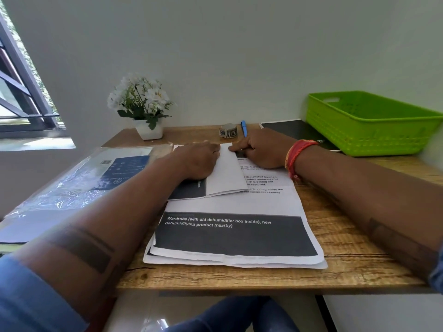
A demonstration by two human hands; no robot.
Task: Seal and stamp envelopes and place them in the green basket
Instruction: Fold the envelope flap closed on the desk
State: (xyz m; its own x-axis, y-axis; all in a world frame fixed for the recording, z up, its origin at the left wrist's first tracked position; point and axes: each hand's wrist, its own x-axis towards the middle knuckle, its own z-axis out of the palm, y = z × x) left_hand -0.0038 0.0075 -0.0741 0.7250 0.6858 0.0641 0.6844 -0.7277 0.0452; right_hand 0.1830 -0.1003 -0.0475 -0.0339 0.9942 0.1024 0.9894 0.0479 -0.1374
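Two hands: both on one folded sheet (226,173) at the middle of the wooden table (354,255), far half.
Left hand (197,161): fingers curled down, knuckles up, pressing the left part of the folded sheet flat; no pinch visible.
Right hand (260,149): loosely curled, forefinger stretched left, tip pressing the fold's far edge; whether the thumb holds anything, cannot tell.
Folded sheet: white plain paper, long and narrow, one crease along its length, dark printed panel showing at its near left; lies on top of a stack of printed pages (236,236).
Handling guess: very light, thin, floppy, creases easily, slides on the pages below; best held flat with one palm while the other runs the crease, then lifted by a pinch at a short edge.
Envelopes: none surely seen; a clear shiny plastic pack (79,180) with a blue card inside sits left, contents unclear.
Green basket (369,125): far right, stiff plastic, slotted walls, handle cut-out, on a black book (294,130); looks empty, well apart from the hands.
Small roll (227,131): far centre, squat, printed band, possibly stamps or tape.
Blue pen (244,128): just right of the roll, slim, near the right hand's knuckles.
Flower pot (148,130): far left, white square pot, white blooms.
Wrist: red thread band (297,155) on the right wrist.
Progress guess: early, letter folding only; sealing, stamping, basket not yet done.
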